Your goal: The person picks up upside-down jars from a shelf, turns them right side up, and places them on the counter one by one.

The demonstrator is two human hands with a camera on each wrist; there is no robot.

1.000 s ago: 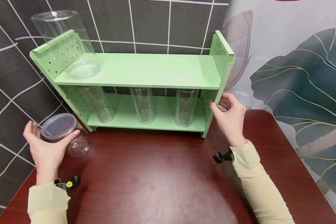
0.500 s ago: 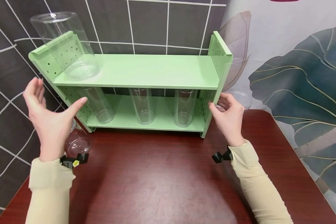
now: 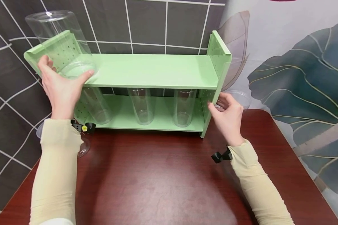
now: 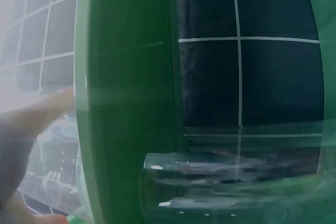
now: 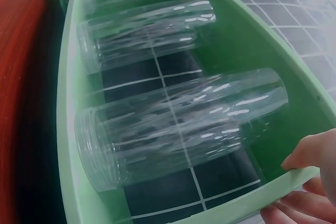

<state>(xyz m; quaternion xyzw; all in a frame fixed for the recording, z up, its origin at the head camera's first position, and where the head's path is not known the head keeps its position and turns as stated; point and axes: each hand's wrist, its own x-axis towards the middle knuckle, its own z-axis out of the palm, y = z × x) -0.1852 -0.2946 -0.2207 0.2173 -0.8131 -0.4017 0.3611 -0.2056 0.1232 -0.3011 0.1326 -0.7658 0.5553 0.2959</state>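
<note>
A light green two-tier shelf rack (image 3: pixel 155 70) stands against the back. My left hand (image 3: pixel 62 90) is raised to its upper left corner, thumb and fingers spread around the base of a large clear plastic jar (image 3: pixel 56 26) on the top board. That jar stands where it stood. In the left wrist view, the fingers (image 4: pixel 42 111) show blurred at the left edge. My right hand (image 3: pixel 228 114) pinches the rack's right side panel, thumb inside and the other fingers outside. The right wrist view shows this thumb (image 5: pixel 302 153) over the green edge.
Tall clear jars stand on the lower board, including a middle jar (image 3: pixel 140 109) and a right jar (image 3: pixel 183 111). Another clear container (image 3: pixel 239 97) is behind my right hand. A clear container (image 3: pixel 84 147) shows partly behind my left sleeve on the red-brown table (image 3: pixel 157 175).
My left hand has let go of the lidded clear container at the lower left and moved up and slightly right to the large jar. The right hand keeps its hold on the panel.
</note>
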